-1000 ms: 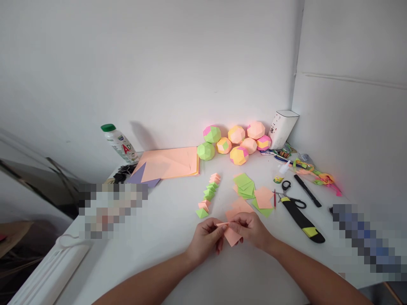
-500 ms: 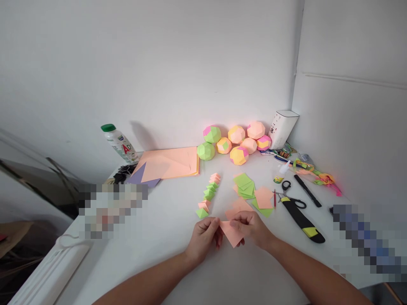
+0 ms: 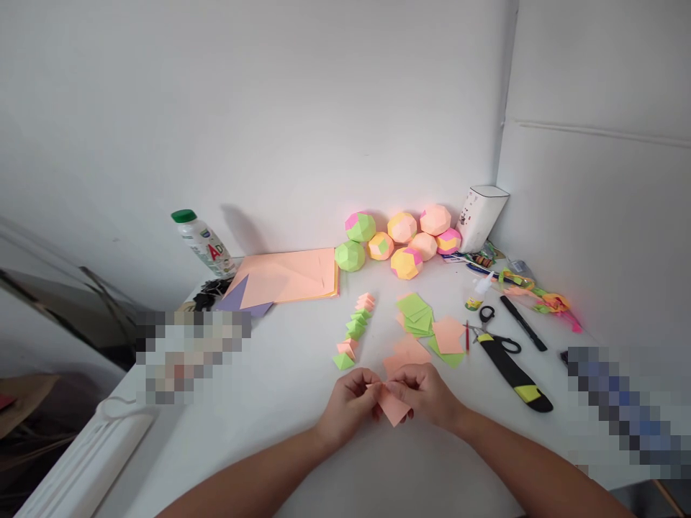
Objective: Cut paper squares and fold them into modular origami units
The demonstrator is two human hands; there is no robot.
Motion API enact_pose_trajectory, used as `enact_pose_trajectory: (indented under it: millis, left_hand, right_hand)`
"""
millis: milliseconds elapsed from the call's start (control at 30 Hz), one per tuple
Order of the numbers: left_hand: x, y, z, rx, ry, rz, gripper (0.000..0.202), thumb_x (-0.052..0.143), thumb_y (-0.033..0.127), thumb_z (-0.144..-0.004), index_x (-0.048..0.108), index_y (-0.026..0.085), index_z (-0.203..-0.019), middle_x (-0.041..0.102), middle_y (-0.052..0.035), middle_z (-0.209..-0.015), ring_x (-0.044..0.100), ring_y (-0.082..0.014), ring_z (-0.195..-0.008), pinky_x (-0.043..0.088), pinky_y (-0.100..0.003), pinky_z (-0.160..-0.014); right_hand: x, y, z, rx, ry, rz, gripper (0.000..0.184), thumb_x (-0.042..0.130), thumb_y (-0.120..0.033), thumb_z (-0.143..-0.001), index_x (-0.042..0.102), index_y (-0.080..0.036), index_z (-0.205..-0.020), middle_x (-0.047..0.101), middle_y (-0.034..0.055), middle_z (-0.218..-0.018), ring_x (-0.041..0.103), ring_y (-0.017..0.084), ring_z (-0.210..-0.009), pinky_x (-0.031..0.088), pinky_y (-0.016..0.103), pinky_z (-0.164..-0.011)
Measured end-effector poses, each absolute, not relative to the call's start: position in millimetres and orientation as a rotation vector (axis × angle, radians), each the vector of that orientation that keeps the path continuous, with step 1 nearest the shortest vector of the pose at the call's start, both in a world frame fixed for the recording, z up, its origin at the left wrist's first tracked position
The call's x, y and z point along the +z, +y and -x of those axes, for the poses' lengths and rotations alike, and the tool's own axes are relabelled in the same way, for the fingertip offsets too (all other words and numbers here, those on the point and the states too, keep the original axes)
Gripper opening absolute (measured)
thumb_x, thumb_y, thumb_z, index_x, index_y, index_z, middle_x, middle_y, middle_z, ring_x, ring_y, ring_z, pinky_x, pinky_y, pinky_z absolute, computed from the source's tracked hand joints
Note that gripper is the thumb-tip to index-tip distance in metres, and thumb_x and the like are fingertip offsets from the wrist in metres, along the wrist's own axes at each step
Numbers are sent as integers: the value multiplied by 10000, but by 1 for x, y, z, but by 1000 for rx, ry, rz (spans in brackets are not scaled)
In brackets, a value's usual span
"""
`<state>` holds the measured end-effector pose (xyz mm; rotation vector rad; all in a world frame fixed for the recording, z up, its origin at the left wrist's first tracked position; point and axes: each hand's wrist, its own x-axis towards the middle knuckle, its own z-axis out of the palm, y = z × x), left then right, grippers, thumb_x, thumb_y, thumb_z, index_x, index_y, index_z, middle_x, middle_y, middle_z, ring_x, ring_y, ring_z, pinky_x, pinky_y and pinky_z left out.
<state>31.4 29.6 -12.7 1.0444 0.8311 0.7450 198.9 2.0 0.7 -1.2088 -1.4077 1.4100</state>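
Both hands meet just above the white table [image 3: 281,432], pinching one small peach paper square [image 3: 394,409] between them. My left hand [image 3: 348,406] grips its left corner with closed fingers. My right hand [image 3: 426,394] pinches the upper right edge, fingers curled. The paper's lower corner points down toward me. Just beyond the hands lie loose peach squares [image 3: 407,352] and green squares [image 3: 415,315]. A row of small folded green and peach paper units [image 3: 353,332] runs away from my left hand.
Several paper polyhedron balls [image 3: 402,241] sit against the back wall beside a white box [image 3: 480,216]. A stack of peach sheets [image 3: 286,277] and a green-capped bottle [image 3: 202,243] lie at left. Scissors [image 3: 499,334], a black-yellow knife [image 3: 512,374], a black pen [image 3: 522,324] and a glue bottle [image 3: 478,293] lie at right.
The hands have drawn closer together and the peach square has been folded smaller between them, after being spread open half a second ago.
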Motion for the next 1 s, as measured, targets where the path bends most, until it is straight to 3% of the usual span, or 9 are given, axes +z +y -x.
enact_pose_trajectory:
  millis: [167, 333, 533, 733, 1000]
  left_hand:
    - [-16, 32, -29, 858, 800, -918, 268, 601, 361, -777, 475, 167, -642, 548, 40, -495, 483, -84, -425, 394, -209, -439]
    - [-16, 34, -29, 861, 725, -898, 224, 609, 366, -783, 513, 166, -754, 593, 17, -682, 545, -98, -524, 453, -247, -523]
    - [-15, 31, -30, 715, 756, -1111, 293, 647, 404, -733, 504, 151, -694, 533, 39, -536, 507, -88, -480, 406, -217, -490]
    - [-11, 29, -30, 712, 754, -1160, 274, 640, 375, -730, 497, 151, -664, 527, 35, -546, 484, -79, -484, 380, -206, -486]
    - [-11, 31, -30, 789, 829, -1062, 272, 638, 371, -726, 474, 169, -644, 516, 51, -524, 494, -85, -451, 396, -215, -472]
  right_hand:
    - [6, 8, -207, 1355, -1382, 1267, 250, 599, -349, -793, 611, -143, -652, 487, -40, -515, 475, 81, -409, 402, 197, -380]
    - [2, 9, -209, 1386, -1380, 1269, 241, 581, -363, -797, 618, -154, -682, 480, -35, -535, 463, 92, -438, 406, 208, -395]
    - [1, 1, -197, 1200, -1571, 1333, 140, 554, -248, -787, 631, -154, -718, 553, -4, -628, 470, 112, -569, 384, 220, -512]
    - [1, 1, -197, 1159, -1597, 1391, 108, 560, -183, -714, 564, -154, -610, 446, -37, -536, 391, 92, -513, 314, 204, -462]
    - [11, 15, -212, 1138, -1456, 1353, 80, 518, -181, -735, 517, -170, -656, 518, -18, -600, 458, 101, -521, 364, 210, -473]
